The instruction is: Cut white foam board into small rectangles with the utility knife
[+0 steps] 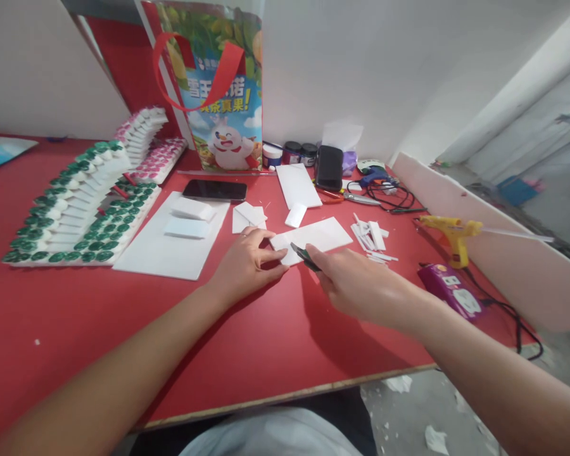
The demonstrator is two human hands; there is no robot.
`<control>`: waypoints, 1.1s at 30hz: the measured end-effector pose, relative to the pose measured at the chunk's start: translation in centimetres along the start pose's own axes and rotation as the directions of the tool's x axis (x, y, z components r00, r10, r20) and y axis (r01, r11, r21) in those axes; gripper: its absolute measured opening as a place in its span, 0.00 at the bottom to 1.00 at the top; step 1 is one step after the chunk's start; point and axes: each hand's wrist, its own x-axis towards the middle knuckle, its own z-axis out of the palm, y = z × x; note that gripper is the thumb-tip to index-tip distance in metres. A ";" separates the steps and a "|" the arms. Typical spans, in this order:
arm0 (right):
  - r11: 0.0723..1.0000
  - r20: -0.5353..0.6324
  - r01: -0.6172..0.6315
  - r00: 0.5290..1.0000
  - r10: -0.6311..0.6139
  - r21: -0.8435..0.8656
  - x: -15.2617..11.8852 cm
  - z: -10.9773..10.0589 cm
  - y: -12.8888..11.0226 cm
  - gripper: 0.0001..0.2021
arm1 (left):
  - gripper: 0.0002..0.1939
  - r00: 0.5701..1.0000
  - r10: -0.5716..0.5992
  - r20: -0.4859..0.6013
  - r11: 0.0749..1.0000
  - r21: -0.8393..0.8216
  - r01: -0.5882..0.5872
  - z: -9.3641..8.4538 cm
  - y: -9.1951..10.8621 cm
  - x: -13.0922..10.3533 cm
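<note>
A white foam board strip [320, 235] lies on the red table in front of me. At its left end my left hand [247, 259] rests with fingers apart, the fingertips touching the board's edge. My right hand [356, 278] is closed around a utility knife [304, 257], whose blade tip points at the left part of the strip. To the right of the strip is a small heap of cut white offcuts [371, 235]. Several small white pieces [249, 217] lie just beyond my left hand, and a small white piece [296, 215] sits behind the strip.
A larger white board [156, 253] bears folded white pieces; a phone [215, 189] lies behind it. Left stands a model covered in green and pink discs [76, 209]. A gift bag [228, 95] stands behind. At right are a yellow glue gun [451, 234], purple power strip [449, 291] and scissors [361, 199].
</note>
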 end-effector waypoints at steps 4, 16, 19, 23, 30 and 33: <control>1.000 0.025 -0.011 1.000 0.012 -0.020 -1.7 0.8 -0.1 0.33 | 0.13 1.000 0.008 -0.003 1.000 -0.007 -0.008 0.0 -0.1 0.0; 0.993 0.115 -0.106 0.988 0.101 0.042 -4.8 2.1 -0.2 0.35 | 0.11 0.999 0.031 -0.027 0.999 -0.017 -0.032 0.2 -0.4 0.0; 0.974 0.031 -0.075 0.997 0.070 0.214 -5.3 2.1 1.2 0.28 | 0.11 1.000 0.002 -0.020 0.998 -0.068 -0.003 -0.2 -0.4 0.0; 0.915 -0.081 -0.058 0.992 0.098 0.399 -5.7 2.1 3.4 0.23 | 0.22 0.999 -0.039 0.014 0.987 -0.156 0.040 -1.2 -0.2 0.2; 0.855 -0.163 -0.050 0.974 0.156 0.516 -4.3 2.0 3.8 0.15 | 0.27 0.995 -0.060 -0.081 0.998 -0.023 0.058 -3.5 -2.1 0.7; 0.805 -0.140 -0.065 0.973 0.181 0.590 -3.4 2.1 3.8 0.14 | 0.28 0.988 -0.111 -0.108 0.994 0.008 0.112 -4.1 -3.1 0.8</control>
